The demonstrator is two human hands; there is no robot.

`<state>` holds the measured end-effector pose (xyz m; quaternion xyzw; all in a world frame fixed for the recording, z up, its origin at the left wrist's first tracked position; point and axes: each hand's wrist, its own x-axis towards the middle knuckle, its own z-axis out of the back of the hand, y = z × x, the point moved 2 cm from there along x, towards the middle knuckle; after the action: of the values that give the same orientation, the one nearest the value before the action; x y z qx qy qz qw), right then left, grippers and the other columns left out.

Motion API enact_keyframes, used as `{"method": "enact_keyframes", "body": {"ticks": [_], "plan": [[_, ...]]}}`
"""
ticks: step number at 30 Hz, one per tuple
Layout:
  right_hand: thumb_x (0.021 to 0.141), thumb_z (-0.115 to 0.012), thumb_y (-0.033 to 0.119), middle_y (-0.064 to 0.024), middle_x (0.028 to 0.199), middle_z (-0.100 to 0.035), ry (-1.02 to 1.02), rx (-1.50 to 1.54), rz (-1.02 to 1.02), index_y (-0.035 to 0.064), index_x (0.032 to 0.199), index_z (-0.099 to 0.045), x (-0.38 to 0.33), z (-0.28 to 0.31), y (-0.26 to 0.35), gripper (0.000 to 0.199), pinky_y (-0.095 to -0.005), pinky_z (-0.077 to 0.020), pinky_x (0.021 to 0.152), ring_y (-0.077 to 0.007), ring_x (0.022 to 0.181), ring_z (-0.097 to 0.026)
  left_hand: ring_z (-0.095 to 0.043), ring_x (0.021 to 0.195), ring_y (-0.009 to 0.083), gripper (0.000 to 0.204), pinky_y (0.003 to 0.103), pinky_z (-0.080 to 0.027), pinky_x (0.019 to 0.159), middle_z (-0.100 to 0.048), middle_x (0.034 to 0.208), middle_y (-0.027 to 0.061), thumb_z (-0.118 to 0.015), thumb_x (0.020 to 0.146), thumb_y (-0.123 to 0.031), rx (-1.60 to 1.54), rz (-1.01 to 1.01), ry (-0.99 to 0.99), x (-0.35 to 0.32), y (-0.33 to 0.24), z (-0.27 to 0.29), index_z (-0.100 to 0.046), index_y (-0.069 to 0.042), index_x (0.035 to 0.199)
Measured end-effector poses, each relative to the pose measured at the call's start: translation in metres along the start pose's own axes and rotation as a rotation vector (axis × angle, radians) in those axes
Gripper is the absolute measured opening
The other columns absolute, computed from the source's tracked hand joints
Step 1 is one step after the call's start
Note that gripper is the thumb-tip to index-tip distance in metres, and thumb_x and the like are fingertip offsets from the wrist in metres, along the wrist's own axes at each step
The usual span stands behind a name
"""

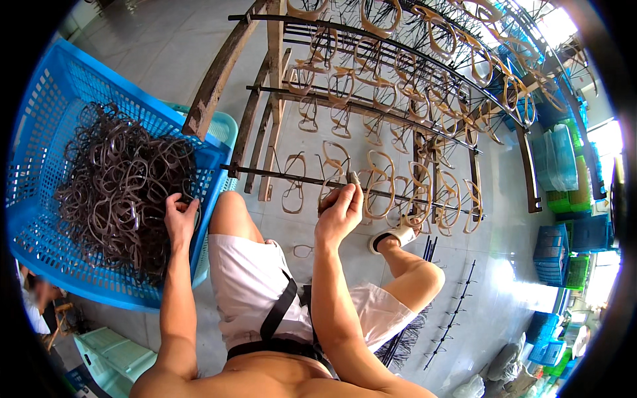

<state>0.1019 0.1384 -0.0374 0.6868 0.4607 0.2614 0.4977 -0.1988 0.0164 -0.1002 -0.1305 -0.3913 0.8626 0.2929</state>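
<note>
My left hand [180, 222] is at the right edge of a heap of dark brown eyeglass frames [126, 192], its fingers curled and closed on one at the rim of the pile. The heap fills a blue plastic basket [86, 292]. In front of me, my right hand [342, 215] is closed beside the lowest rod [302, 178] of a rack. A grey covering or tip [354, 178] shows at its fingers; what they hold is hidden. Tan eyeglass frames [380, 182] hang along that rod, just right of this hand.
The wooden rack [219, 73] carries several rods hung with more tan frames. One frame [303, 251] lies on the grey floor. A wired rod [451, 318] lies at lower right. Blue bins [552, 252] line the right wall; a pale green crate [116, 355] stands lower left.
</note>
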Motion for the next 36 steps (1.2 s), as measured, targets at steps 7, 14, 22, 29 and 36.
{"method": "enact_keyframes", "body": {"ticks": [7,14,22,29,36], "plan": [[0.094,-0.046,0.015,0.0028,0.053,-0.040,0.009,0.200,-0.065,0.0068,0.084,-0.049,0.007,0.001,-0.003,0.014,-0.0212,-0.0240,0.032,-0.0055,0.038,-0.032,-0.055,0.077,0.0090,0.022,0.023,-0.043,0.072,-0.061,0.083,0.0018,-0.063,0.084,-0.018,-0.239,0.011,0.206,0.000,0.004,0.000,-0.061,0.000,0.096],[0.093,-0.045,0.013,0.0036,0.052,-0.037,0.033,0.171,-0.096,0.0068,0.085,-0.050,0.008,-0.002,0.005,0.011,-0.0212,-0.0234,0.031,-0.0054,0.038,-0.030,-0.054,0.083,0.0084,0.020,0.022,-0.042,0.076,-0.060,0.088,0.0012,-0.060,0.086,-0.017,-0.301,0.014,0.287,-0.001,0.000,0.002,-0.061,-0.001,0.098],[0.096,-0.044,0.013,0.0025,0.055,-0.043,0.123,-0.138,0.048,-0.0013,0.104,-0.056,-0.007,-0.002,-0.009,0.020,-0.0207,-0.0333,0.039,-0.0040,0.044,-0.039,-0.054,0.082,0.0078,0.021,0.022,-0.042,0.073,-0.060,0.088,0.0008,-0.058,0.088,-0.020,-0.323,0.042,0.291,-0.003,-0.004,0.002,-0.059,-0.002,0.098],[0.092,-0.047,0.005,-0.0031,0.052,-0.042,0.246,-0.479,0.332,-0.0065,0.107,-0.053,-0.008,0.001,-0.014,0.020,-0.0240,-0.0317,0.039,-0.0083,0.043,-0.037,-0.054,0.083,0.0074,0.023,0.022,-0.042,0.075,-0.059,0.090,0.0006,-0.059,0.088,-0.021,-0.365,0.058,0.301,-0.003,-0.009,0.001,-0.058,-0.003,0.101],[0.094,-0.045,0.011,-0.0009,0.054,-0.044,0.200,-0.635,0.403,-0.0022,0.113,-0.054,-0.002,0.002,-0.011,0.025,-0.0230,-0.0348,0.042,-0.0065,0.046,-0.040,-0.052,0.079,0.0069,0.026,0.021,-0.041,0.073,-0.057,0.084,-0.0005,-0.060,0.087,-0.020,-0.427,0.043,0.293,0.001,-0.005,-0.001,-0.056,-0.002,0.107]]}}
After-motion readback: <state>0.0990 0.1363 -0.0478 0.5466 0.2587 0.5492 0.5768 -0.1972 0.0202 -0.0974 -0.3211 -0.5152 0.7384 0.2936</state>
